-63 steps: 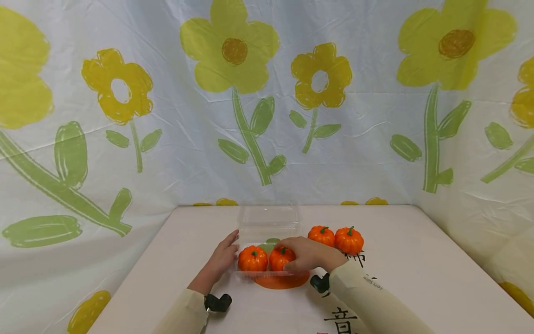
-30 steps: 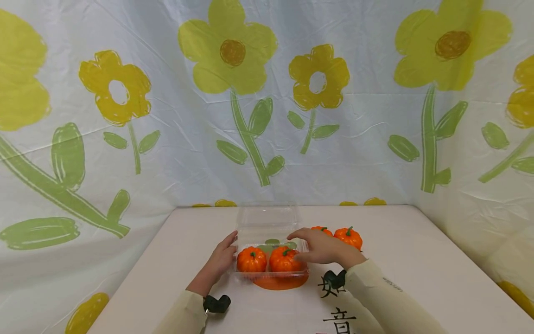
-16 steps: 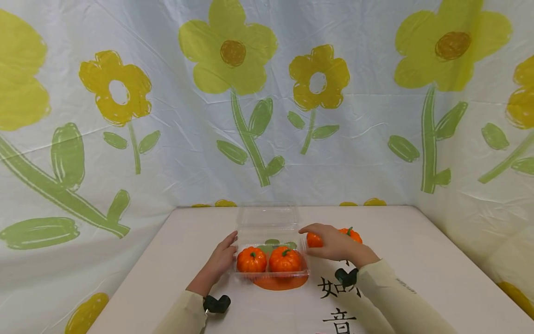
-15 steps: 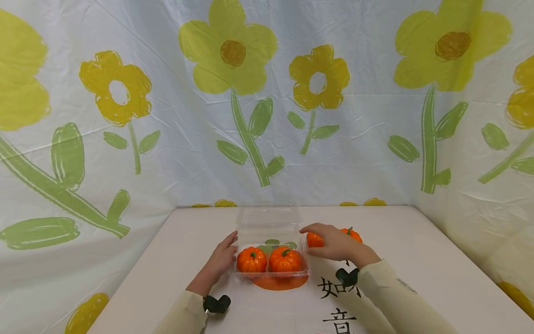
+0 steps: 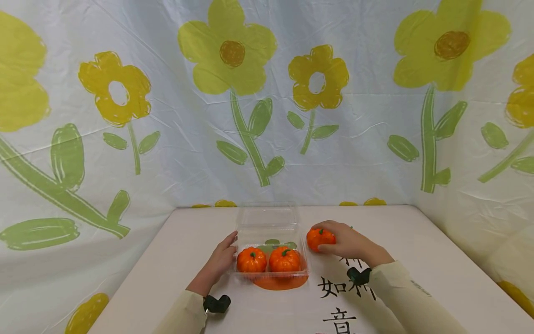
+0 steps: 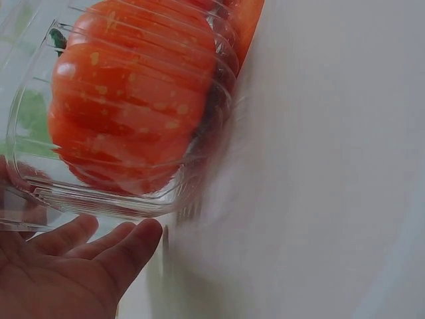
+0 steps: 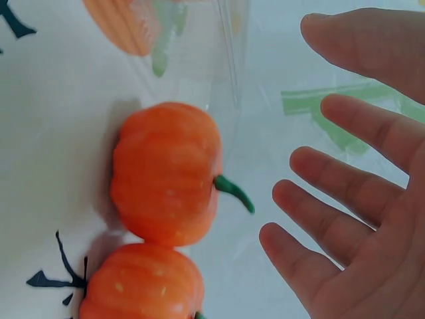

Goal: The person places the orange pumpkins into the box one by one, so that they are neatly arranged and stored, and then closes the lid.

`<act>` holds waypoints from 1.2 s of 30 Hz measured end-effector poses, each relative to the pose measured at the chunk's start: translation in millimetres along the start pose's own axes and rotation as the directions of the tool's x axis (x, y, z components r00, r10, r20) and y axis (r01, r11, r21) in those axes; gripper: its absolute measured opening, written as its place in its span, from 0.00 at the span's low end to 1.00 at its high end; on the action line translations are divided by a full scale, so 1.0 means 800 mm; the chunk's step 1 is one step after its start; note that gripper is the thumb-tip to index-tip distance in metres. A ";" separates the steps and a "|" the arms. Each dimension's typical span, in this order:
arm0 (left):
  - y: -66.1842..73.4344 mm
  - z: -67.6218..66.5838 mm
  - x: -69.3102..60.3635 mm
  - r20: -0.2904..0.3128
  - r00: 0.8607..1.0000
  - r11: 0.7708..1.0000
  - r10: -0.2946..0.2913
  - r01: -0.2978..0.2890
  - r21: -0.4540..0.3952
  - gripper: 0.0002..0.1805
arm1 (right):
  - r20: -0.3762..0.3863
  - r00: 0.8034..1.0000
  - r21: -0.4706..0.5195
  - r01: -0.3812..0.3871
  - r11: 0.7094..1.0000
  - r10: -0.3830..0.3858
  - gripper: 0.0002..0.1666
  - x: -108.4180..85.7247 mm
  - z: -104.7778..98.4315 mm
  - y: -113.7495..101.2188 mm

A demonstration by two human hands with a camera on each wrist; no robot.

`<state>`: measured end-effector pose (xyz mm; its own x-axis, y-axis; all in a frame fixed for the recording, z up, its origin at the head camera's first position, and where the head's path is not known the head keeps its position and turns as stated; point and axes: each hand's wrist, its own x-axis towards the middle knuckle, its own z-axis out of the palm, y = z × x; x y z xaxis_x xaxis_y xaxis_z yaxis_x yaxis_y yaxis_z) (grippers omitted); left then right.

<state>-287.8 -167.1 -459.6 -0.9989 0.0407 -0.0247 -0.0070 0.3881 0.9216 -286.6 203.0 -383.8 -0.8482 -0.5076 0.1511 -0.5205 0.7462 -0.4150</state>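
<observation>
Just beside the right hand (image 5: 349, 240) (fingers spread, gripping nothing) sits an orange pumpkin (image 5: 319, 239).

Facing you, a white fabric backdrop (image 5: 292, 181) printed with yellow flowers (image 5: 232, 53) and green stems (image 5: 249, 138) rises behind the pale table (image 5: 187, 241); matching panels flank you on the left (image 5: 25, 278) and right (image 5: 479, 222). Black characters (image 5: 340, 319) and an orange patch (image 5: 280, 284) mark the tabletop before you. Soft, diffuse light shows you fine creases, with a warmer, yellowish tint along the right panel.
</observation>
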 end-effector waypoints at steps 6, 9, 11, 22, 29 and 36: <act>0.001 0.001 -0.002 0.005 1.000 1.000 -0.002 0.002 -0.011 0.31 | -0.017 1.000 -0.025 -0.018 1.000 0.018 0.29 -0.006 -0.004 0.013; 0.001 0.000 -0.002 0.006 1.000 1.000 -0.005 0.005 -0.014 0.31 | -0.021 1.000 -0.032 -0.017 0.999 0.016 0.28 -0.009 -0.007 0.019; 0.001 0.000 -0.002 0.005 1.000 1.000 -0.007 0.007 -0.014 0.31 | -0.028 1.000 -0.032 -0.014 0.999 0.013 0.28 -0.012 -0.008 0.023; -0.001 0.001 0.001 0.003 1.000 1.000 -0.019 0.019 -0.019 0.31 | -0.100 0.994 -0.054 -0.048 0.997 0.042 0.30 -0.022 -0.010 0.044; 0.003 0.001 -0.001 0.008 1.000 1.000 -0.018 0.018 -0.020 0.31 | -0.122 0.989 -0.051 -0.090 0.995 0.083 0.32 -0.029 -0.012 0.053; 0.003 0.000 -0.002 0.018 1.000 1.000 -0.009 0.010 -0.023 0.31 | -0.151 0.979 -0.029 -0.140 0.990 0.134 0.32 -0.036 -0.010 0.063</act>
<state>-286.2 -166.2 -457.3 -0.9977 0.0541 -0.0405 -0.0178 0.3672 0.9300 -289.0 258.5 -402.2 -0.9153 -0.3325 0.2275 -0.3995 0.8222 -0.4054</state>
